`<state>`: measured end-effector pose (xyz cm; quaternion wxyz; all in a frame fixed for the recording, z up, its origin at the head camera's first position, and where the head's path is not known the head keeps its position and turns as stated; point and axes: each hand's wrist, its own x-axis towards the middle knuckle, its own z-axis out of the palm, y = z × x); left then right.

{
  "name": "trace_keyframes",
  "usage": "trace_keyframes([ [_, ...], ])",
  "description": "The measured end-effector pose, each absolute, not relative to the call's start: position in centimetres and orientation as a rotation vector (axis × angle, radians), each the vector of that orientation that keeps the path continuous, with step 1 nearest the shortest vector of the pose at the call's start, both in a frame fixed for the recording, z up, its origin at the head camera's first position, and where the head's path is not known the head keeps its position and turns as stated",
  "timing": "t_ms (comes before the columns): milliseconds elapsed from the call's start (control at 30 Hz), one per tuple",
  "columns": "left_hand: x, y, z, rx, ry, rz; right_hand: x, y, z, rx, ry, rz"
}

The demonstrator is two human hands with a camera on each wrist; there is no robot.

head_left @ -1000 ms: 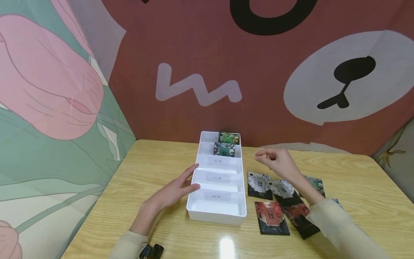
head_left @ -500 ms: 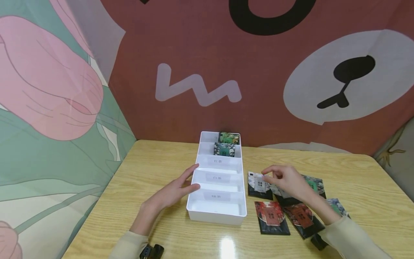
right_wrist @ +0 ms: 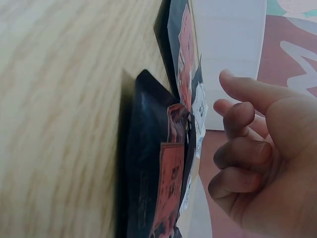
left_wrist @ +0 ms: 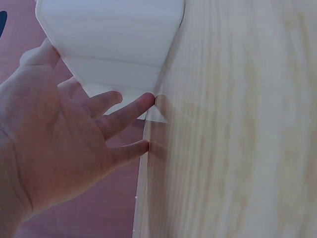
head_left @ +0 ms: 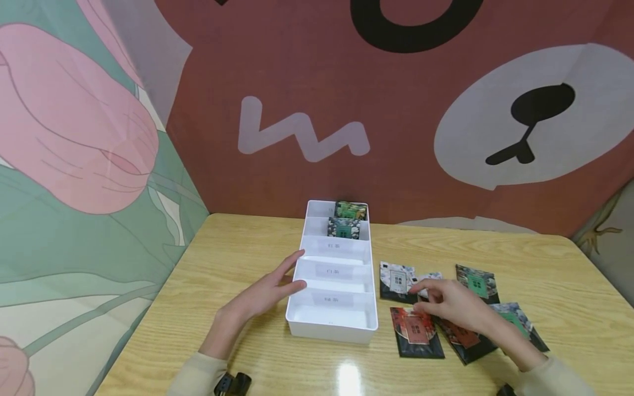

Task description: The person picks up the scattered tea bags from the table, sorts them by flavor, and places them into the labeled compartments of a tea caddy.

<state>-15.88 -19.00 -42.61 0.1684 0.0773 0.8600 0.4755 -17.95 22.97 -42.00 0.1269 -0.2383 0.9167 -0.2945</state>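
My left hand (head_left: 257, 294) rests against the left side of a white divided tray (head_left: 331, 334), thumb and forefinger at its rim. In the left wrist view, its fingers (left_wrist: 126, 116) are spread beside the tray wall. My right hand (head_left: 460, 305) is above black sachets to the tray's right. Its fingers are loosely curled, and the right wrist view shows nothing between thumb and forefinger. Near it lie a white-labelled sachet (head_left: 398, 280), a red-labelled sachet (head_left: 417, 333) and a second red-labelled one (head_left: 468, 344), partly covered. Another white-labelled sachet (head_left: 430, 276) is mostly hidden behind the hand.
Two green-labelled sachets (head_left: 477, 283) lie farther right. The tray's two back compartments hold a green-and-orange sachet (head_left: 350, 211) and a green-labelled one (head_left: 344, 229). Paper labels (head_left: 333, 271) mark the dividers. The wooden table (head_left: 247, 242) ends at a printed wall covering (head_left: 277, 181).
My right hand has come down and toward me, from beside the tray's back half to over the sachets. The left hand and the tray have stayed in place.
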Motion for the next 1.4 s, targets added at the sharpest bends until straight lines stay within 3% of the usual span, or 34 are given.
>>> trace_keyframes([
  [833,-15.8,-19.0,-42.6,0.224,2.451,1.352,-16.6,24.6,-43.2,-0.609,2.503,-0.824],
  [1400,-15.8,-19.0,-42.5,0.219,2.443,1.36,-16.5,24.7,-43.1,-0.699,2.501,-0.916],
])
